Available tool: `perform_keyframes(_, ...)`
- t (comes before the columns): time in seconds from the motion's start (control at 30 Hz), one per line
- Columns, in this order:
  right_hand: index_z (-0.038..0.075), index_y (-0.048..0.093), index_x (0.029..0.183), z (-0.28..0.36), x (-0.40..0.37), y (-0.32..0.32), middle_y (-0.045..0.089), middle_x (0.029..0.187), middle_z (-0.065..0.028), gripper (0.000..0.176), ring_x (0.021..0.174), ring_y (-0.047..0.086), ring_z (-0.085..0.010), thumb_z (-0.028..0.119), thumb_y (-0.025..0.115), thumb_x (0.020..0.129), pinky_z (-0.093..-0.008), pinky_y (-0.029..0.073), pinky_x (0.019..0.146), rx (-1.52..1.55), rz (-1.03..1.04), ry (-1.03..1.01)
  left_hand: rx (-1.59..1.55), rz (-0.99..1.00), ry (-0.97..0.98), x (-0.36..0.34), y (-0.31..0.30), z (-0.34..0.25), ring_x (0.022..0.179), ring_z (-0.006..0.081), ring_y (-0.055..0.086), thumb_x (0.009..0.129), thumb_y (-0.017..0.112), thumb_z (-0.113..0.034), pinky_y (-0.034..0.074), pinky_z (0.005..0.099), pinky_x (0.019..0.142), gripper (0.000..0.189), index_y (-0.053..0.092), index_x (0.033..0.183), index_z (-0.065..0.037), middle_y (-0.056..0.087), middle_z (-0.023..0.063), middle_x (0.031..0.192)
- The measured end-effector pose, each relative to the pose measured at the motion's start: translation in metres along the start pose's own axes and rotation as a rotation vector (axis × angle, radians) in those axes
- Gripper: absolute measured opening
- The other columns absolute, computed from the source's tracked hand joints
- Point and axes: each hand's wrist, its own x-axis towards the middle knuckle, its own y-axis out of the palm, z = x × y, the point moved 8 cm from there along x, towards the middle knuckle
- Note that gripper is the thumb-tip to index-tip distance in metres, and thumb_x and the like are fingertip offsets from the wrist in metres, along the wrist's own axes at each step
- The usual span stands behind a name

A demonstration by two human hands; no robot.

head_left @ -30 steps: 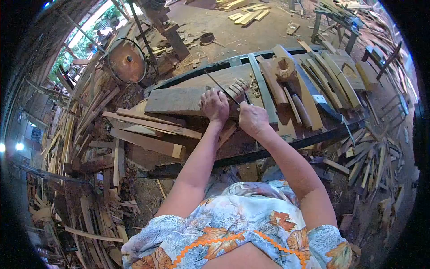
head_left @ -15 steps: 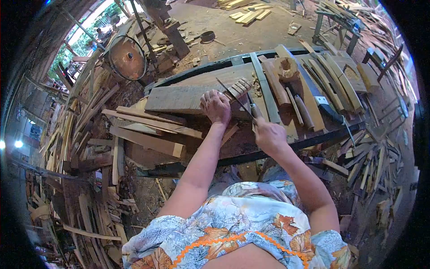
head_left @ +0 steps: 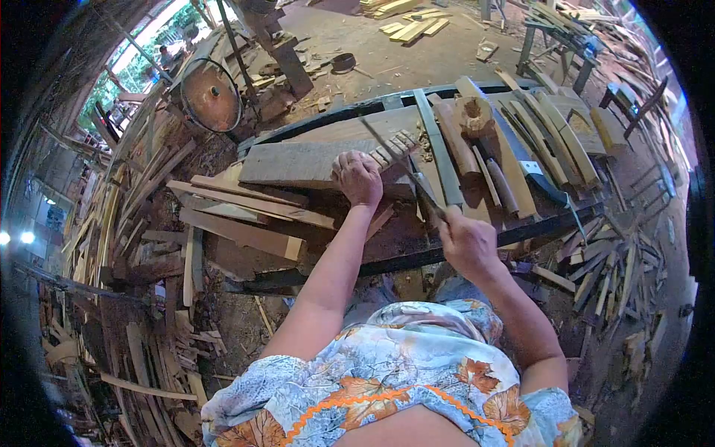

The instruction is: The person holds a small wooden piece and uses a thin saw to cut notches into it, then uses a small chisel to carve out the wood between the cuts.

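A small notched wooden piece (head_left: 393, 150) rests at an angle on the bench, its near end held by my left hand (head_left: 357, 177). The fingers are wrapped over that end beside a thick brown board (head_left: 290, 162). My right hand (head_left: 468, 242) is closed round the handle of a long thin metal tool (head_left: 426, 191), which looks like a file or rasp. The tool's dark blade slants up and left and crosses the notched piece near its middle. Wood chips lie just right of the piece.
A flat grey-green bar (head_left: 438, 149), a hollowed block (head_left: 474, 115) and a saw (head_left: 544, 182) lie on the right of the bench (head_left: 402, 261). Long slats (head_left: 261, 205) stick out at the left. Scrap wood covers the ground on both sides.
My right hand has moved down and to the right with the tool, drawing it across the notched piece. My left hand has stayed almost where it was.
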Motion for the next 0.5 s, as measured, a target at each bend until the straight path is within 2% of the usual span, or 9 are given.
perform_keyframes(0.07,0.005,0.050,0.087,0.004,0.017,0.020,0.060,0.064,-0.0182,0.014,0.063,0.062,-0.0369,0.018,0.054,0.087,-0.0462,0.048,0.056,-0.010,-0.001,-0.036,-0.005,0.016,-0.012,0.000,-0.003,0.001,0.095,0.0343,0.048,0.084,0.049,-0.018,0.038,0.0473,0.082,0.013,0.053,0.086,-0.006,0.054,0.0127,0.094)
perform_keyframes(0.2,0.004,0.050,0.088,0.002,0.041,0.054,0.062,0.067,-0.0189,0.016,0.067,0.063,-0.0377,0.019,0.052,0.088,-0.0469,0.049,0.059,-0.012,0.047,-0.020,0.015,0.077,-0.051,0.001,-0.002,0.001,0.098,0.0339,0.047,0.084,0.047,-0.020,0.035,0.0469,0.087,0.016,0.054,0.087,-0.006,0.053,0.0134,0.094)
perform_keyframes(0.5,0.004,0.050,0.088,0.001,0.049,0.069,0.064,0.071,-0.0194,0.017,0.070,0.064,-0.0377,0.020,0.051,0.089,-0.0472,0.050,0.063,-0.038,0.110,0.011,0.024,0.091,-0.058,-0.001,0.004,0.005,0.100,0.0327,0.046,0.082,0.047,-0.021,0.034,0.0456,0.088,0.017,0.053,0.087,-0.006,0.052,0.0135,0.095)
